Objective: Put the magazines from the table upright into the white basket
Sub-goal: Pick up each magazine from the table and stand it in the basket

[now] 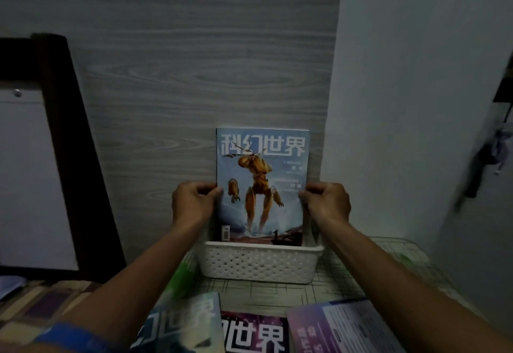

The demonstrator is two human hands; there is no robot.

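Note:
A blue magazine (261, 186) with an orange robot on its cover stands upright, its bottom edge inside the white perforated basket (258, 265). My left hand (193, 202) grips its left edge and my right hand (326, 202) grips its right edge, both about halfway up. Three more magazines lie flat on the table near me: a teal one (191, 322), a dark purple one (255, 333) and a pink-purple one (341, 327).
The basket stands at the back of a table with a checked cloth (277, 294), against a grey wood-grain wall panel (194, 75). A dark wooden frame (69, 136) rises at left. A patterned bedcover (41, 305) lies at lower left.

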